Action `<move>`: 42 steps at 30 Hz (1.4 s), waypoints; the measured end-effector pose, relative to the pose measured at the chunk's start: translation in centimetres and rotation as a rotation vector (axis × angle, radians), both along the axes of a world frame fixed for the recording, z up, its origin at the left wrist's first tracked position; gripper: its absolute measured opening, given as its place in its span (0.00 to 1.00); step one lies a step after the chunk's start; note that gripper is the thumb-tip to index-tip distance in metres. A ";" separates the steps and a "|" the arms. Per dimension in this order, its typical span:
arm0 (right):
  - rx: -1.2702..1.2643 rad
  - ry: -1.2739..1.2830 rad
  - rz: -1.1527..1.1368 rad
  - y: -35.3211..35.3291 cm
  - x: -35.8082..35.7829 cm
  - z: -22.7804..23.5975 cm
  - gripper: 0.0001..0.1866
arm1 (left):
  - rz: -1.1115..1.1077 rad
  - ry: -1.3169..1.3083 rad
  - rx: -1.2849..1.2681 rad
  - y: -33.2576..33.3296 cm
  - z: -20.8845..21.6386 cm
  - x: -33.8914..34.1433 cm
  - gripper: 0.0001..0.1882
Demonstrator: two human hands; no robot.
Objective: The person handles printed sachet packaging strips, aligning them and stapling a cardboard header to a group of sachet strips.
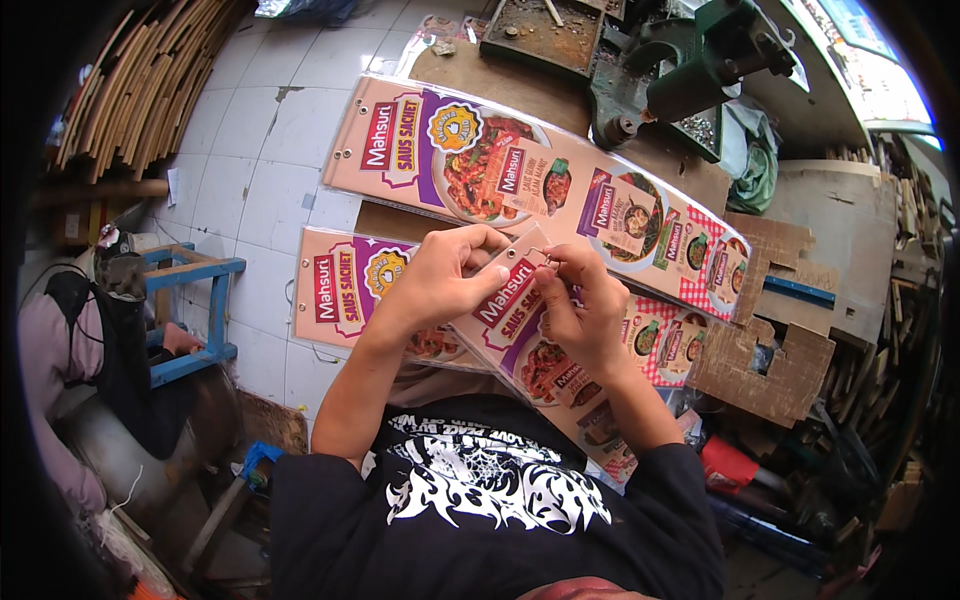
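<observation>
A long pinkish printed display card [545, 365] with food pictures slants across my lap, its top end raised between my hands. My left hand [440, 275] is closed on the card's upper left edge, thumb lying over its face near a metal eyelet. With bent fingers and thumb, my right hand [590, 305] pinches the other top corner, where a small thin wire hook [545, 255] shows at the fingertips; whether it passes through an eyelet I cannot tell. Beyond lies a stack of matching cards [400, 150] with eyelets at the left end. Another stack [335, 300] sits nearer, partly behind my left forearm.
A green hand press [700, 90] stands at the back right beside a dirty metal tray [545, 45]. Cut boards [760, 370] and a red object [728, 465] are at right. At left are a blue metal frame [215, 310] and a pile of wooden strips [150, 80].
</observation>
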State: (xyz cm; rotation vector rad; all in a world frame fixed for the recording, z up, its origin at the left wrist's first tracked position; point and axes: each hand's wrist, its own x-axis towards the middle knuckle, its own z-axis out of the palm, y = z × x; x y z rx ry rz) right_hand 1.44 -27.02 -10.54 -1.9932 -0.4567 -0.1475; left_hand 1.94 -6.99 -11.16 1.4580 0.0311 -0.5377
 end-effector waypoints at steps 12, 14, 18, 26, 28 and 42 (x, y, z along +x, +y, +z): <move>-0.035 -0.226 -0.049 -0.2 -0.1 -0.9 0.15 | 0.019 -0.033 0.048 0.2 -0.6 0.1 0.07; -0.027 -0.207 -0.064 0.0 -0.1 -0.8 0.15 | 0.061 -0.045 -0.021 0.4 -1.6 0.0 0.07; -0.012 -0.198 -0.094 0.0 0.1 -1.1 0.14 | 0.147 -0.042 -0.105 0.3 -2.1 -0.2 0.06; -0.006 -0.181 -0.114 0.0 0.5 -1.6 0.13 | 0.185 -0.295 0.172 -0.4 -0.6 -1.2 0.08; -0.006 -0.185 -0.116 0.1 0.6 -1.8 0.13 | 0.262 -0.448 0.179 -0.4 -0.3 -1.7 0.08; -0.005 -0.144 -0.088 0.0 0.7 -1.9 0.12 | 0.521 0.043 -0.770 3.2 0.3 -3.3 0.12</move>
